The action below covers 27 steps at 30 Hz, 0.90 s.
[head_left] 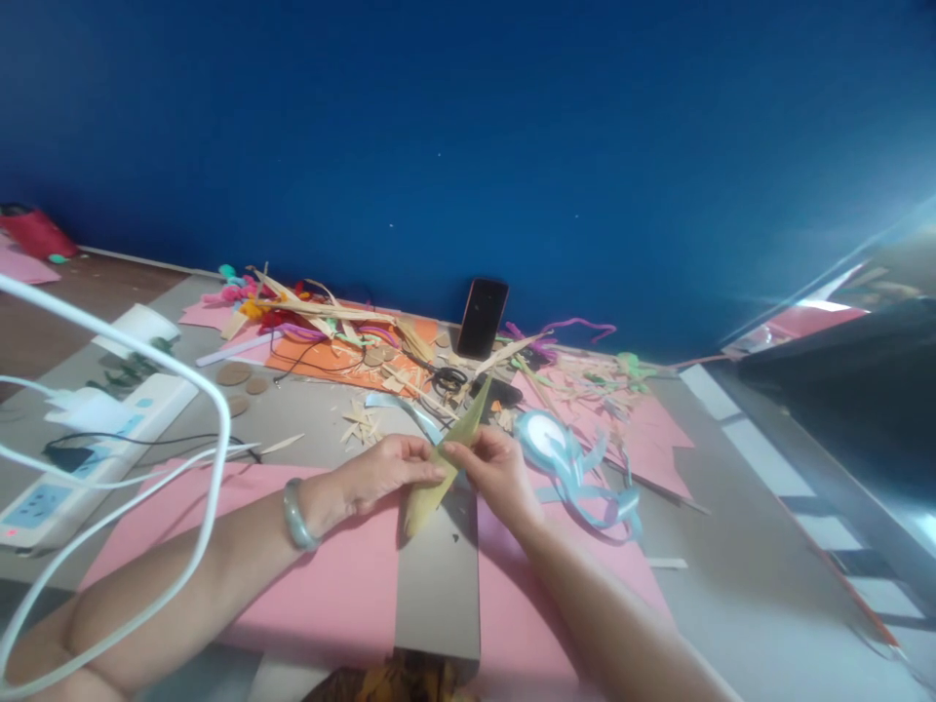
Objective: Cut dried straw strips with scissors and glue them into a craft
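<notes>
A pale yellow-green corn husk [425, 505], long and pointed at its top end, is held up slantwise in front of me. My left hand [387, 470], with a bracelet on its wrist, pinches the husk's left side between thumb and fingers. On the other edge, a little higher, my right hand [501, 470] grips it with thumb and fingertips. Beneath are pink paper sheets [322, 575] with a strip of grey tabletop [439, 595] between them. Right of my right hand lies a light blue ribbon roll [541, 439] with loose loops.
A phone [483, 318] leans against the blue wall [468, 146]. Scissors [448, 378], husk scraps [362, 423] and an orange sheet [314, 361] lie behind my hands. At left are a power strip [95, 478] and a white cable [219, 439] crossing above my left arm.
</notes>
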Available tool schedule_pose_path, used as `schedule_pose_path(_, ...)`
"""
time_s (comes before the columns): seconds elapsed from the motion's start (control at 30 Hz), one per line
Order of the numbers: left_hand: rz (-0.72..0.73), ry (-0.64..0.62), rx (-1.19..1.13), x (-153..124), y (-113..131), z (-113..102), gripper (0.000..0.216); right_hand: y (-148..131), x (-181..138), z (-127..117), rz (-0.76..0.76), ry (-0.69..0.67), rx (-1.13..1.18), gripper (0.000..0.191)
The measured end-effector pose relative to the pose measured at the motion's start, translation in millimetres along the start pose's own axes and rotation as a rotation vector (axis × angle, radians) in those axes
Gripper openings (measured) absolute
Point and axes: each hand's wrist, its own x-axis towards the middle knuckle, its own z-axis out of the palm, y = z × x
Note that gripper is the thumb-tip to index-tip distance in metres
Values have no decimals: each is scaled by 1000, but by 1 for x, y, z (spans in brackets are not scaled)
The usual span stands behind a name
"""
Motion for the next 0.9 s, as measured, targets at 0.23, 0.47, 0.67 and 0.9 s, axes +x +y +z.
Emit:
schedule_pose_path(0.23, 157, 157, 128, 3, 2, 0, 33, 6, 7, -10, -228, 46, -356, 39)
schedule_pose_path(0.47, 251, 321, 63, 3, 18, -3, 33, 10, 24, -31, -516, 60, -905, 22)
schedule_pose_path(0.67, 287, 408, 21, -1, 27, 1, 32, 9, 23, -38, -601, 134, -1018, 17)
schedule_pose_path(0.9, 314, 462, 3, 3, 25, -5, 35, -3, 22, -46, -558, 469, -635, 14)
